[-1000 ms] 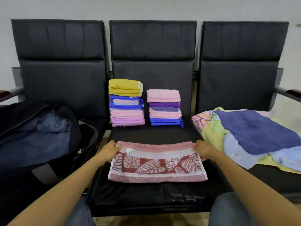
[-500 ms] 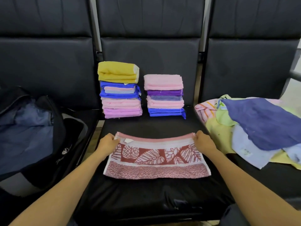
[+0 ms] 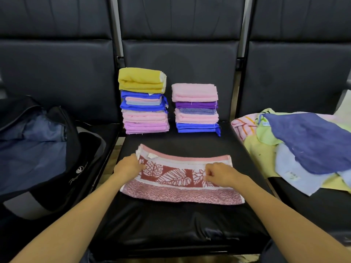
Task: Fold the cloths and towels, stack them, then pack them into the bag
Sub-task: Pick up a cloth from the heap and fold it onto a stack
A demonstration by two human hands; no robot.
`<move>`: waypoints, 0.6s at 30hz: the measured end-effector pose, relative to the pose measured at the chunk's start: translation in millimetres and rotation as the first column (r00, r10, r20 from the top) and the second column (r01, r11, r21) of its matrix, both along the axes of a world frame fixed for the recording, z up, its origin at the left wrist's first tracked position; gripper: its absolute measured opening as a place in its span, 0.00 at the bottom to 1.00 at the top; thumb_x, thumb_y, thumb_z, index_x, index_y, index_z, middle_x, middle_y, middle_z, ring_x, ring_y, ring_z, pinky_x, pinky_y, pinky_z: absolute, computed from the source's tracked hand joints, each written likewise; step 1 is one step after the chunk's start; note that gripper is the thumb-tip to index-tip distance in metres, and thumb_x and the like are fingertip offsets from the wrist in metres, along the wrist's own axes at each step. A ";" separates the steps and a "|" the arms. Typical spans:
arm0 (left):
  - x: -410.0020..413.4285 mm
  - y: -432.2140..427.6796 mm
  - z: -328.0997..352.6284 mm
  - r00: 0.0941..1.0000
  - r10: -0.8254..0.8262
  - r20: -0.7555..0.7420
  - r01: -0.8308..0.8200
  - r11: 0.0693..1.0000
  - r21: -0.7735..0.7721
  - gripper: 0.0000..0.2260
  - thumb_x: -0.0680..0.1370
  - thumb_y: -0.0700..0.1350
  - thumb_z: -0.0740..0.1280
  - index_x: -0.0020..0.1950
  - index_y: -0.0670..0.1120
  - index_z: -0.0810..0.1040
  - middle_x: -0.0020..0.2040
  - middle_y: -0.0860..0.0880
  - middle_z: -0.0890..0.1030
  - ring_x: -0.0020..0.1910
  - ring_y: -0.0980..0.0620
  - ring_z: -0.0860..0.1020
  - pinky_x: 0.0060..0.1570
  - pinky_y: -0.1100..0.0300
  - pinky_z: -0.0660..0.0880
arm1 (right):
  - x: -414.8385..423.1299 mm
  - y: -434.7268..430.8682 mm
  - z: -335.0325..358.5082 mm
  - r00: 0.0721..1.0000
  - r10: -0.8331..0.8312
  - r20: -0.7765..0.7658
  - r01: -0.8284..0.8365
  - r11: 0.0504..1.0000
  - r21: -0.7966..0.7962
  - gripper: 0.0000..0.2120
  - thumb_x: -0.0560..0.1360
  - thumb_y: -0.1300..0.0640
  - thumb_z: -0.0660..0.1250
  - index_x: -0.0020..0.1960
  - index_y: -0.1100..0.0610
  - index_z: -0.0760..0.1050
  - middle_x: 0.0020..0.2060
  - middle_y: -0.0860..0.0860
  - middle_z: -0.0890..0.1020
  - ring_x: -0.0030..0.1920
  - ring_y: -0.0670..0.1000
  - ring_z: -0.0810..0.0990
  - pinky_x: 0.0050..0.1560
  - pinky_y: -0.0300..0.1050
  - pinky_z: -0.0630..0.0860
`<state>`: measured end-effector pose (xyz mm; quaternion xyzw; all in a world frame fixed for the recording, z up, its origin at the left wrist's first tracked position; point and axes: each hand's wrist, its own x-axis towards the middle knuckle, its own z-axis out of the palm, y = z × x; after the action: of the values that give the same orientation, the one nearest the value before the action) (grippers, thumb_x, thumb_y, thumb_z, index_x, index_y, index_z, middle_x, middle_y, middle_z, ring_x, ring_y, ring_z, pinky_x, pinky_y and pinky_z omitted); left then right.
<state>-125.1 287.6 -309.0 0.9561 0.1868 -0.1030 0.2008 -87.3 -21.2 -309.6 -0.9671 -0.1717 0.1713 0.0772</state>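
One leaf towel (image 3: pixel 182 188), left hand (image 3: pixel 129 166) and right hand (image 3: pixel 221 174) fingers (image 3: pixel 209 173) pinching it, two stacks (image 3: pixel 144 103)

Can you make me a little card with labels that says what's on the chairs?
Towel being folded: leaf towel, flat on the middle seat
Left hand: holds its left end
Right hand: pinches it near the middle
Folded stacks: left stack yellow on top, right stack pink on top
Unfolded pile: on the right
Bag: open, on the left
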 end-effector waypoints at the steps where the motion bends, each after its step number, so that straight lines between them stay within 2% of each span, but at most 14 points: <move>1: -0.3 -0.1 0.7 0.996 0.040 0.075 -0.035 0.998 -0.061 0.19 0.79 0.52 0.65 0.61 0.40 0.67 0.56 0.41 0.77 0.53 0.42 0.77 0.46 0.53 0.73 | -2.2 1.4 -0.8 0.999 0.033 -0.025 -0.034 0.999 -0.012 0.13 0.77 0.47 0.63 0.58 0.53 0.72 0.56 0.53 0.76 0.55 0.54 0.74 0.53 0.47 0.72; 3: -2.9 1.2 4.0 0.974 0.096 0.206 -0.058 0.981 -0.183 0.18 0.79 0.47 0.65 0.63 0.40 0.63 0.52 0.41 0.77 0.47 0.42 0.77 0.41 0.54 0.72 | -5.0 2.3 1.3 0.997 0.080 -0.008 -0.081 0.995 -0.050 0.25 0.78 0.46 0.63 0.72 0.51 0.63 0.66 0.53 0.68 0.66 0.55 0.68 0.64 0.50 0.69; 4: -3.7 3.1 5.0 0.964 0.098 0.246 -0.039 0.971 -0.235 0.17 0.80 0.45 0.64 0.63 0.42 0.62 0.49 0.43 0.77 0.43 0.44 0.77 0.38 0.55 0.72 | -5.6 3.5 1.6 0.994 0.108 0.019 -0.106 0.993 -0.058 0.28 0.78 0.47 0.63 0.74 0.49 0.59 0.68 0.53 0.66 0.68 0.55 0.65 0.67 0.50 0.67; 6: -5.4 7.8 8.9 0.956 0.063 0.285 0.024 0.956 -0.291 0.10 0.80 0.41 0.62 0.60 0.45 0.67 0.44 0.45 0.76 0.34 0.51 0.74 0.30 0.63 0.69 | -10.1 10.8 6.2 0.976 0.203 0.082 -0.205 0.979 0.009 0.23 0.78 0.53 0.62 0.72 0.47 0.64 0.66 0.52 0.68 0.67 0.54 0.67 0.66 0.49 0.67; 8: -5.2 11.6 10.8 0.961 0.045 0.273 0.061 0.928 -0.367 0.06 0.81 0.38 0.61 0.54 0.46 0.75 0.48 0.44 0.79 0.35 0.54 0.75 0.28 0.70 0.68 | -19.1 21.4 11.1 0.947 0.314 0.066 -0.321 0.937 0.141 0.15 0.80 0.58 0.60 0.65 0.48 0.75 0.58 0.50 0.73 0.61 0.51 0.73 0.62 0.45 0.70; 11: -8.9 12.8 17.9 0.978 0.052 0.200 0.060 0.855 -0.514 0.09 0.78 0.36 0.64 0.55 0.47 0.78 0.50 0.48 0.80 0.43 0.54 0.79 0.36 0.70 0.72 | -34.4 40.0 15.1 0.886 0.463 -0.030 -0.453 0.877 0.158 0.17 0.81 0.63 0.56 0.61 0.50 0.78 0.55 0.51 0.75 0.55 0.49 0.75 0.59 0.42 0.70; 14: -12.0 12.4 27.7 0.991 0.059 0.123 0.039 0.740 -0.672 0.20 0.74 0.33 0.68 0.64 0.48 0.75 0.54 0.47 0.81 0.48 0.51 0.82 0.48 0.60 0.78 | -41.0 49.0 8.0 0.843 0.517 -0.150 -0.497 0.854 0.156 0.19 0.78 0.68 0.54 0.60 0.56 0.80 0.52 0.48 0.75 0.53 0.44 0.73 0.57 0.37 0.68; 16: -12.0 8.3 36.3 0.991 0.065 0.115 0.043 0.667 -0.744 0.25 0.73 0.33 0.68 0.69 0.49 0.72 0.57 0.44 0.81 0.53 0.46 0.81 0.56 0.52 0.78 | -41.7 47.8 7.7 0.863 0.461 -0.205 -0.422 0.882 0.209 0.19 0.78 0.68 0.54 0.59 0.57 0.80 0.51 0.45 0.75 0.52 0.43 0.73 0.56 0.34 0.68; 18: -11.7 -2.6 47.7 0.990 0.050 0.133 0.076 0.600 -0.796 0.26 0.74 0.33 0.67 0.70 0.49 0.71 0.59 0.43 0.80 0.55 0.45 0.81 0.57 0.50 0.77 | -40.4 43.8 10.7 0.904 0.350 -0.247 -0.261 0.907 0.329 0.19 0.78 0.68 0.53 0.58 0.56 0.79 0.51 0.46 0.79 0.50 0.42 0.76 0.54 0.32 0.71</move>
<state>-136.8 285.0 -261.3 0.7714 0.0993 -0.1092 0.6189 -127.6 22.6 -298.9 -0.8684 -0.3320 0.2995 0.2144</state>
